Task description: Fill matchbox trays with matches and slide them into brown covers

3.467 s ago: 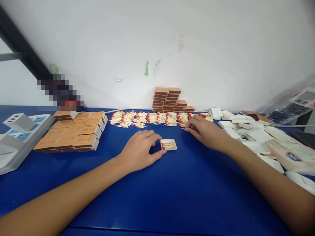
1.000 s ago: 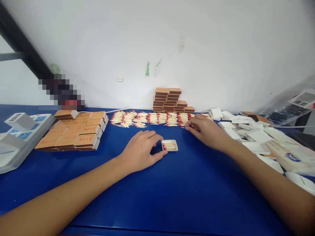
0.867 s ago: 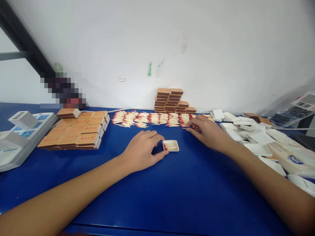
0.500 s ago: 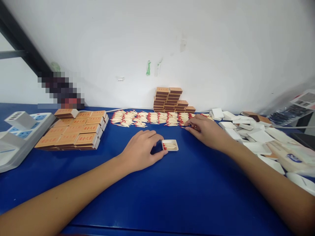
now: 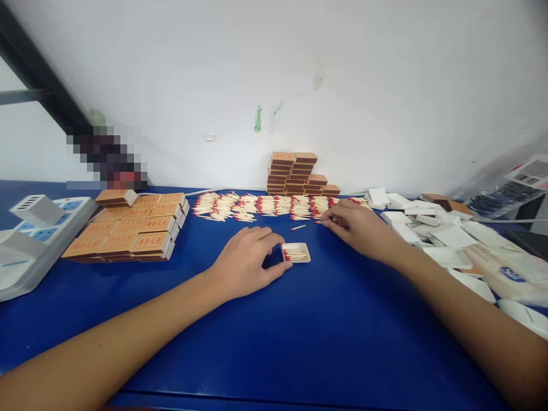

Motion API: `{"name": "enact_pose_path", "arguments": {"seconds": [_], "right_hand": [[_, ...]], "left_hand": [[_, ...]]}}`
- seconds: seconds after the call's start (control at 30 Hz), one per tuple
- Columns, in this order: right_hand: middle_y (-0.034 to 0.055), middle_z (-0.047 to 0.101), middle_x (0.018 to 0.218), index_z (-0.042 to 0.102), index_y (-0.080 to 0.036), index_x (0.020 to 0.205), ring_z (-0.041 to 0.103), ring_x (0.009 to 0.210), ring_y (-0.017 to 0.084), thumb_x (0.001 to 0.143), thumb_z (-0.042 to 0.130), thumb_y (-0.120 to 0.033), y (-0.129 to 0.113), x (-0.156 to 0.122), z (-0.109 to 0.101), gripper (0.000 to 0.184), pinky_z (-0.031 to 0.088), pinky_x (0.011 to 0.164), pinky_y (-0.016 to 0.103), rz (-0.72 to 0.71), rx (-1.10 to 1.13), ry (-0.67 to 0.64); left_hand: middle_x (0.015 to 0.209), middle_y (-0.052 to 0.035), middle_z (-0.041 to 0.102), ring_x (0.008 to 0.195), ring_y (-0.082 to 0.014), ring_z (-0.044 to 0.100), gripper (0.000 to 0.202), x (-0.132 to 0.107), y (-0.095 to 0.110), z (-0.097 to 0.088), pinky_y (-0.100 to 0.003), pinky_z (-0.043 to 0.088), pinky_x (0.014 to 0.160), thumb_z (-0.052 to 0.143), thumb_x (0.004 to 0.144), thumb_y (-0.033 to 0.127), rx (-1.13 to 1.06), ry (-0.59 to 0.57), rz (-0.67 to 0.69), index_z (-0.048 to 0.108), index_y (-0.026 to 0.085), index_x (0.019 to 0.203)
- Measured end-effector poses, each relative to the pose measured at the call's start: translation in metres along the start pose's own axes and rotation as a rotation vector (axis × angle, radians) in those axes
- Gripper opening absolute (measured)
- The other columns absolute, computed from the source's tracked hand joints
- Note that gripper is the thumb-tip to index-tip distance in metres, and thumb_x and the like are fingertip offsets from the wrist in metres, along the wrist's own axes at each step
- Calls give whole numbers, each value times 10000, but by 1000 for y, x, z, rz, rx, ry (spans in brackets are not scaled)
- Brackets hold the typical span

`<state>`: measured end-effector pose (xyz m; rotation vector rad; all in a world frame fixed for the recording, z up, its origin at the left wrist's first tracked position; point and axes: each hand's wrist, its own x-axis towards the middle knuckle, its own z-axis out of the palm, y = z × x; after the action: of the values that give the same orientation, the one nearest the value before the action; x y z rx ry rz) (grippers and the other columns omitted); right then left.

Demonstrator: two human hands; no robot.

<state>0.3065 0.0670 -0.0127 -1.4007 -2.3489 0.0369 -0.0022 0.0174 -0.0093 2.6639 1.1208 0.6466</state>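
A small white matchbox tray with several red-tipped matches in it lies on the blue table. My left hand holds the tray's left end between thumb and fingers. My right hand rests palm down at the right end of a long row of loose matches, its fingertips pinched on some matches there. One single match lies apart on the table, between the row and the tray.
Flat rows of orange matchboxes sit at the left, next to a white power strip. A stack of orange matchboxes stands against the wall. A heap of empty white trays fills the right side.
A single match now lies loose on the table between the row and the tray. Both hands stay almost where they were.
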Motion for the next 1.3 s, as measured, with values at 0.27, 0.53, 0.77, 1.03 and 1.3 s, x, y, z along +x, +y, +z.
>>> {"name": "enact_pose_path", "arguments": {"seconds": [0.27, 0.53, 0.77, 1.03, 1.3], "right_hand": [[100, 663, 945, 604, -241, 916, 646, 803, 247, 1036, 508, -315, -1, 0, 7, 171, 509, 705, 379, -28, 20, 11], [102, 655, 1025, 584, -246, 988, 660, 877, 258, 1081, 478, -308, -37, -7, -3, 154, 515, 748, 390, -97, -1, 32], [89, 675, 1037, 608, -231, 1047, 696, 860, 237, 1105, 461, -268, -81, -19, 3, 162, 537, 720, 365, -218, -9, -22], [75, 678, 1017, 619, -228, 1034, 686, 838, 213, 1091, 499, -238, -82, -19, 9, 133, 537, 709, 344, -215, 68, 6], [64, 661, 984, 661, -227, 985, 656, 822, 202, 1038, 585, -229, -69, -14, 3, 92, 503, 701, 329, -141, 185, -53]], "left_hand": [[941, -23, 702, 875, -219, 681, 263, -1, -1, 1, -382, 503, 834, 737, 986, 415, 8, 17, 4, 707, 204, 1139], [940, -23, 697, 865, -224, 675, 273, 0, 0, 1, -390, 488, 827, 754, 978, 402, -3, 10, -3, 717, 190, 1147], [924, -16, 684, 857, -217, 662, 268, 0, 0, 2, -388, 495, 828, 763, 968, 389, -1, 25, 6, 714, 181, 1129], [915, -14, 681, 852, -218, 658, 272, 0, 0, 4, -389, 487, 815, 770, 964, 399, -1, 34, 14, 715, 180, 1117], [931, -15, 685, 855, -216, 656, 268, 0, -1, 3, -389, 488, 826, 766, 968, 392, -10, 26, 18, 717, 183, 1128]]}}
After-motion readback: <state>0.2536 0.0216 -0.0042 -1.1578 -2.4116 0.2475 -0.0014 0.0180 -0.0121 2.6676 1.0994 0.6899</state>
